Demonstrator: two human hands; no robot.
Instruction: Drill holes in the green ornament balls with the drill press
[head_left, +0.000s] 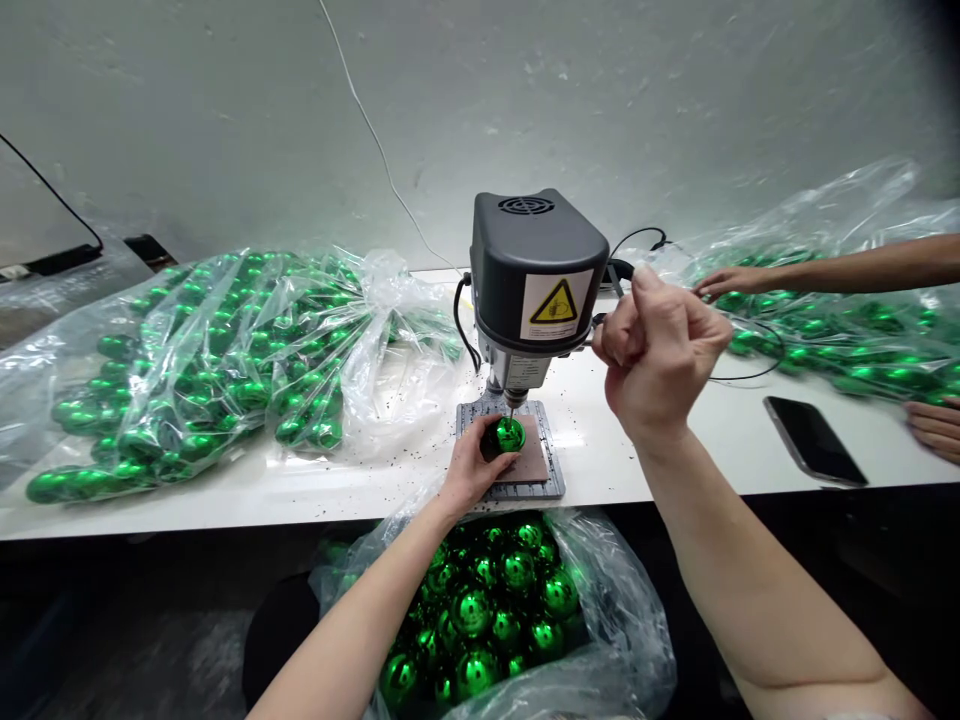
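Note:
A shiny green ball point(511, 434) rests on a brown pad point(534, 460) on the base of a small drill press point(538, 270). My left hand point(476, 460) curls around the ball's left side, thumb at its front, holding it under the drill bit point(512, 409). The bit's tip meets or nearly meets the top of the ball. On the right of the machine, my right hand point(660, 350) is closed around the drill press's feed handle point(598, 322), which is mostly hidden by the fingers.
An open plastic bag point(626, 590) of green balls sits below the table edge. A larger clear bag point(225, 350) of balls lies left. Another person's hand point(731, 283) touches a bag point(862, 340) at right. A phone point(815, 440) lies on the white table point(600, 475). Dark shavings surround the base.

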